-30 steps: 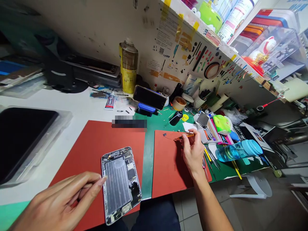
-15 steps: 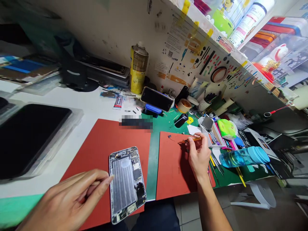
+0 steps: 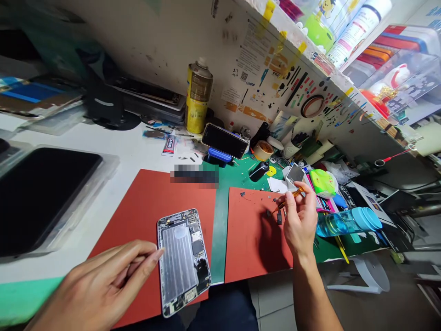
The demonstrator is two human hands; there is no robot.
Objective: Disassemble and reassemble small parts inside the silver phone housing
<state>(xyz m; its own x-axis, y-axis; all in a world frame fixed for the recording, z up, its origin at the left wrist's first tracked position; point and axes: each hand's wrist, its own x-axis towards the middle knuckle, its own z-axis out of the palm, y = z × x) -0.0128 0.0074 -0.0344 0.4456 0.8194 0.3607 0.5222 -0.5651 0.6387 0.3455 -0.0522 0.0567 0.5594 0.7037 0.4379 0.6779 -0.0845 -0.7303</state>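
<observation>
Phone body [image 3: 181, 257] lay at seven o'clock, edge pinched by the left hand [image 3: 110, 280]. The right hand [image 3: 301, 220], gripping tweezers [image 3: 281, 205] (tips unclear to me), had slid toward three, so a dark part [image 3: 279, 217] seemed within reach.

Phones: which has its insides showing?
The opened phone in the left hand: inner parts lie bare, while the propped phone on the blue stand and far-left device show dark fronts.

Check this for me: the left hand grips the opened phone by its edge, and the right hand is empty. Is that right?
Not quite: the right hand holds an orange tool, as the head view shows.
</observation>
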